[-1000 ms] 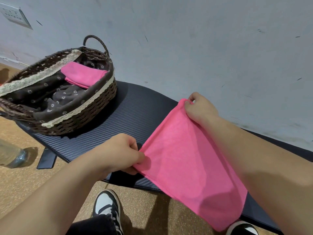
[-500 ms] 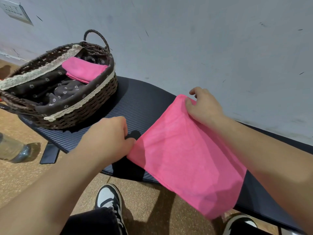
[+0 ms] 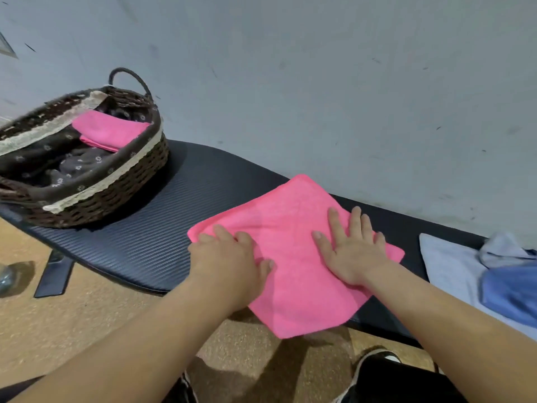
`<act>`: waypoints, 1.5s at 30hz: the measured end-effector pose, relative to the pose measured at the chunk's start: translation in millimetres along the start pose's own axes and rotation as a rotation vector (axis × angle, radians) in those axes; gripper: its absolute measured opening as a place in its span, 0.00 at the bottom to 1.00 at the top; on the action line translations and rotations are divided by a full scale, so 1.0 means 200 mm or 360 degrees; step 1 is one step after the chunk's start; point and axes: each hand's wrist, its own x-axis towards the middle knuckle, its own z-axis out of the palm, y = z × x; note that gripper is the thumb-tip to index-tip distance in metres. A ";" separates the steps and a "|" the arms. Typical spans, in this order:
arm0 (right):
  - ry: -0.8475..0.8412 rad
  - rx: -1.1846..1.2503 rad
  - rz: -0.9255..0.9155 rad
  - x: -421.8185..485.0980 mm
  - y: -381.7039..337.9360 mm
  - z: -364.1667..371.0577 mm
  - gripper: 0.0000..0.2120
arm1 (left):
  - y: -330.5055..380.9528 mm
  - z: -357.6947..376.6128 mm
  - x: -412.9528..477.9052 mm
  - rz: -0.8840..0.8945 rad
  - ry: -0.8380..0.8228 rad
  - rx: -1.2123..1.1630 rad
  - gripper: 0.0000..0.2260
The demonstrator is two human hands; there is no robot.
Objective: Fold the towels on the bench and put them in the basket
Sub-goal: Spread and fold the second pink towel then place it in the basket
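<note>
Left hand [image 3: 232, 257] and right hand [image 3: 351, 251] pressed flat on a pink towel [image 3: 293, 216] on the bench [image 3: 162, 222].
Head view: fingers straight, gripping nothing; the towel's near corner overhangs the bench edge. A folded towel [image 3: 110, 130] lies in the basket [image 3: 116, 184], far left.

A pale grey-blue painted wall [image 3: 319, 82], flecked with small dark scuffs, fills the upper half of the view. At its far left edge sits the corner of a light-coloured wall plate [image 3: 5, 48]. Below lies a tan, speckled cork-like floor [image 3: 87, 315]. On the floor at the left rests a flat, dark rectangular object [image 3: 53, 274], and just beside it, at the frame edge, part of a clear bottle [image 3: 5, 279]. At the bottom, a black-and-white sneaker [image 3: 374, 360] shows beneath dark trousers [image 3: 406, 385].
</note>
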 end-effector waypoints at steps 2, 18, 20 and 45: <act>-0.0123 -0.0084 0.0146 -0.08 0.02 -0.02 0.42 | -0.03 0.00 0.10 0.0108 0.0021 -0.0103 0.38; 0.0067 0.0045 -0.0406 0.00 0.13 0.07 0.36 | 0.16 0.13 0.25 0.0519 0.0093 -0.0161 0.45; 0.0142 0.0095 -0.0302 -0.01 0.11 0.08 0.37 | 0.10 0.14 0.31 0.0676 0.0204 -0.0266 0.45; 0.0491 0.0069 -0.0752 -0.46 0.23 0.21 0.46 | -0.07 0.29 -0.05 0.1089 0.0397 -0.0115 0.40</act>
